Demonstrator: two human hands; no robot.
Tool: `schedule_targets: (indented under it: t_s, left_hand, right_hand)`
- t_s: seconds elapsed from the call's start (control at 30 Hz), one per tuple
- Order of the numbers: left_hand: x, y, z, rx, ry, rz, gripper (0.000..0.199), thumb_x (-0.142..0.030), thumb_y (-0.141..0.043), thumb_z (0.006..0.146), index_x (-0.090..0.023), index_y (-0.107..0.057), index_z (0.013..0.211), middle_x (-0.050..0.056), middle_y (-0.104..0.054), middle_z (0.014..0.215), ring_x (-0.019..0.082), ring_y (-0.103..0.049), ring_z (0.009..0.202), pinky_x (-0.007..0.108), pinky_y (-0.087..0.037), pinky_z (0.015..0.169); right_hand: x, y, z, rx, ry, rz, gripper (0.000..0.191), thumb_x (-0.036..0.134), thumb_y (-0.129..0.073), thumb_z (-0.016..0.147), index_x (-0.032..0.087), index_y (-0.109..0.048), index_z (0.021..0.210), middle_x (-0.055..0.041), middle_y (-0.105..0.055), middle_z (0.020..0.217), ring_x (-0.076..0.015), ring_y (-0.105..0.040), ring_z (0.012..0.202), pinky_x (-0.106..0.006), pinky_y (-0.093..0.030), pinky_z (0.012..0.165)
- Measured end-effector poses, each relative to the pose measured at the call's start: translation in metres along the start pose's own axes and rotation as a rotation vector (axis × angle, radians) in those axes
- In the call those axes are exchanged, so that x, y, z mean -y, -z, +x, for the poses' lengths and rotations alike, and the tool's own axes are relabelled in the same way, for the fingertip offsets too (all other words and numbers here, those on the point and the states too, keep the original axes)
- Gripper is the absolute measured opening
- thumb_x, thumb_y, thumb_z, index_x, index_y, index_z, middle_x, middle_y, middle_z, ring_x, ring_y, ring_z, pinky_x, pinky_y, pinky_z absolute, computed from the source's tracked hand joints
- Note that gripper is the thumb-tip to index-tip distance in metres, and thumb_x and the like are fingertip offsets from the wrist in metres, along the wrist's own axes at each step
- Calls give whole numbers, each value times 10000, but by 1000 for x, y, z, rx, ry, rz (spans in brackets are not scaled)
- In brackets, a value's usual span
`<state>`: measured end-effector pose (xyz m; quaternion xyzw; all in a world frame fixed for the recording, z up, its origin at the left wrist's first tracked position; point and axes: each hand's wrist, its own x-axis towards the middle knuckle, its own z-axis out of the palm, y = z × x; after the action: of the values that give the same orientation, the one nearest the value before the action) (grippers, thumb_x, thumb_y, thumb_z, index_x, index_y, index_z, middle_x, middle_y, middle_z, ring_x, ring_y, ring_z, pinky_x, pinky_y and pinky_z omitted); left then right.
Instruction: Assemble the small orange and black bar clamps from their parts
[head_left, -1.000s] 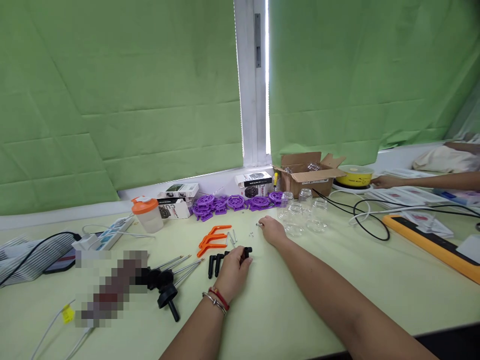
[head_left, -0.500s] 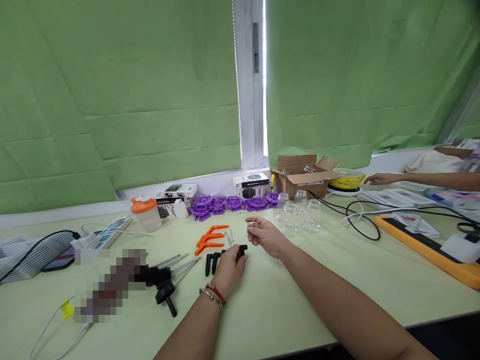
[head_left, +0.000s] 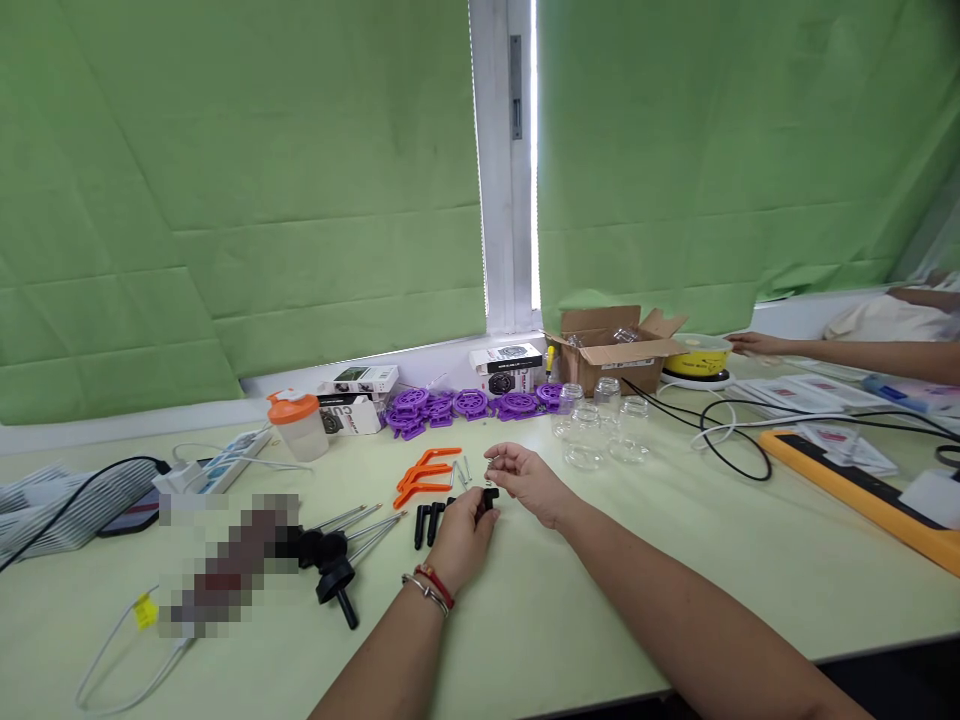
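My left hand (head_left: 466,530) is closed around a black plastic part (head_left: 490,496), whose end sticks out past the thumb and fingers. Just above and right of it, my right hand (head_left: 525,482) pinches a small metallic piece (head_left: 491,466), too small to make out clearly. Two more black parts (head_left: 428,524) lie left of my left hand. Orange plastic pieces (head_left: 426,478) and thin metal pins (head_left: 460,470) rest on the table beyond it.
Black parts with metal rods (head_left: 328,560) lie at left, near an orange-lidded cup (head_left: 298,425). Purple wheels (head_left: 471,404), glass jars (head_left: 592,425) and an open carton (head_left: 616,358) stand behind. Another person's hand (head_left: 754,344) touches a yellow bowl (head_left: 699,356) at right.
My right hand has moved slightly down and closer to the black part in my left hand. The other person's hand has reached the yellow bowl. The view has shifted slightly.
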<state>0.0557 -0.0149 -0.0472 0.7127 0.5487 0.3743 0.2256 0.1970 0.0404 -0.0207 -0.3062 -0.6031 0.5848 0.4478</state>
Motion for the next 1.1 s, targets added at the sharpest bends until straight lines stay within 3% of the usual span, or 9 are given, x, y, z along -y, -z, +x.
schedule_targets:
  t_s: [0.33,0.83,1.1]
  left_hand:
    - [0,0,0,-8,11,-11,131,-298,-476,779,-187,-456,711,-7,-487,677,127,-417,626,248,-329,603]
    - [3,-2,1,2,-4,-9,116,-284,-474,789,-187,-455,728,-6,-487,691,120,-403,617,237,-315,587]
    - [-1,0,0,-4,-2,-30,116,-262,-471,787,-186,-425,711,-10,-475,684,118,-398,625,235,-317,585]
  right_hand:
    - [-4,3,0,76,132,-141,267,288,-627,705,188,-574,946,9,-541,758,-114,-506,723,-291,-418,745]
    - [-5,4,0,122,156,-218,233,232,-594,716,186,-589,945,4,-571,767,-112,-515,710,-275,-421,714]
    - [-6,9,0,119,133,-367,190,224,-588,702,163,-662,866,-35,-645,815,-136,-547,736,-271,-423,683]
